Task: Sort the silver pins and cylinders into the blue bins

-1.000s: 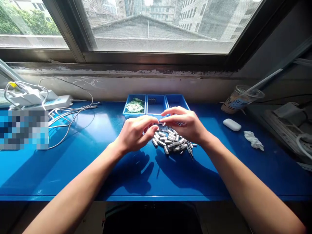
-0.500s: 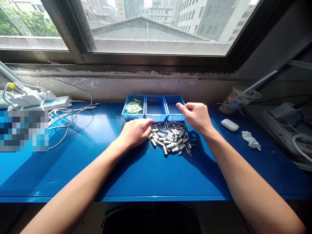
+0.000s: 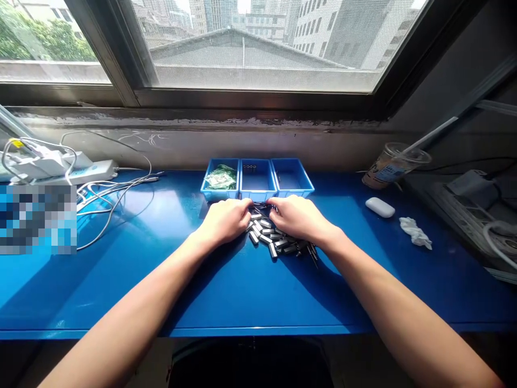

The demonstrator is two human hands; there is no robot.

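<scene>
A pile of small silver cylinders and thin dark pins (image 3: 270, 237) lies on the blue table (image 3: 242, 291) in front of three small blue bins (image 3: 257, 179). My left hand (image 3: 225, 220) rests at the pile's left edge, fingers curled down onto the parts. Over the right half of the pile lies my right hand (image 3: 298, 218), its fingers bent and their tips among the pins near the bins. What either hand pinches is hidden. The left bin (image 3: 220, 178) holds green pieces; the other two look almost bare.
A power strip with white cables (image 3: 86, 178) sits at the far left. At the right stand a plastic cup with a straw (image 3: 393, 164), a white earbud case (image 3: 380, 207) and a crumpled tissue (image 3: 416, 231). The window sill runs behind the bins.
My right hand came back from the right bin and dropped onto the pile. My left hand stayed at the pile's left edge, shifting slightly toward the bins.
</scene>
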